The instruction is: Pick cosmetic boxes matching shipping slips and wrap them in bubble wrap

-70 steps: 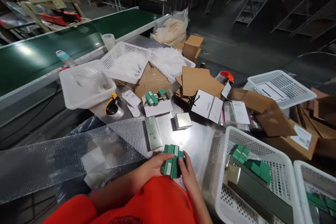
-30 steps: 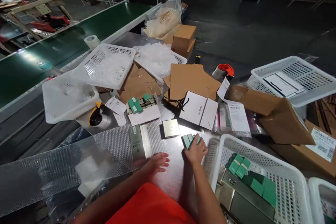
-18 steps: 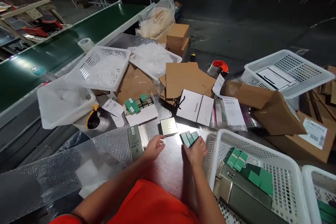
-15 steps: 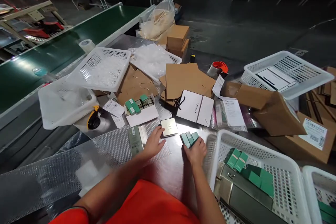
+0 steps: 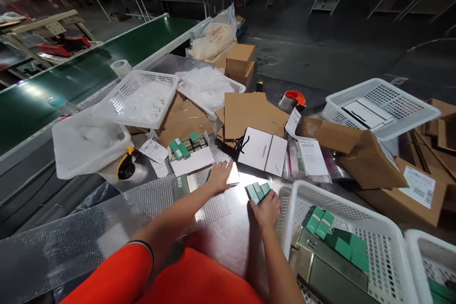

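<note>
My left hand [image 5: 219,177] lies over the left part of a small flat cream-gold box [image 5: 233,175], fingers at its far edge and thumb side near its front edge. My right hand [image 5: 268,208] is closed around small green boxes [image 5: 257,192], held together just above the metal table. Left of my left hand, a grey-green box [image 5: 180,186] lies on bubble wrap [image 5: 142,206]. Beyond it, a white box with dividers [image 5: 192,160] holds gold-coloured items, with a few green boxes [image 5: 179,148] on top. A white CHANEL paper bag [image 5: 262,150] lies flat behind the cream-gold box.
At right, a white basket [image 5: 386,242] holds green boxes and larger grey-green boxes. Cardboard [image 5: 249,114], a tape dispenser [image 5: 292,99] and labelled papers [image 5: 313,157] lie farther back. Another tape dispenser [image 5: 127,166] is at left, near white baskets [image 5: 138,97] and a green conveyor [image 5: 107,64].
My left hand has moved up and forward from beside the cream-gold box to cover its left part. My right hand still holds the green boxes in about the same place.
</note>
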A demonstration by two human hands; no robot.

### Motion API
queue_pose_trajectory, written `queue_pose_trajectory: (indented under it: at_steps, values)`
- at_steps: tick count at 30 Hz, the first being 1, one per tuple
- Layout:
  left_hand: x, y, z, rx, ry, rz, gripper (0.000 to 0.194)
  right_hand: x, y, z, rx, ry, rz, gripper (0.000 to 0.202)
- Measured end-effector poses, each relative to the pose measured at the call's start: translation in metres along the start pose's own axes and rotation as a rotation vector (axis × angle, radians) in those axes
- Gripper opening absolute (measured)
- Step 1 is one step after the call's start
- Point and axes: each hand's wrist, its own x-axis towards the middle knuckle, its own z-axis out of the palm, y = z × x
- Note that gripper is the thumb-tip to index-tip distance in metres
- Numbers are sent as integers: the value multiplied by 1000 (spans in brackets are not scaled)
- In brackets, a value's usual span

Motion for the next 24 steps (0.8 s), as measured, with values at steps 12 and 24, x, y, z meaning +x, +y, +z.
queue_pose_trajectory:
  at_steps: [12, 24]
  values:
    - [-19, -5, 6, 15, 158, -40, 76, 15, 30, 10, 172, 43, 29, 50]
    - [-159, 1, 74, -255, 76, 14, 57, 15, 15, -9, 187, 134, -48, 57]
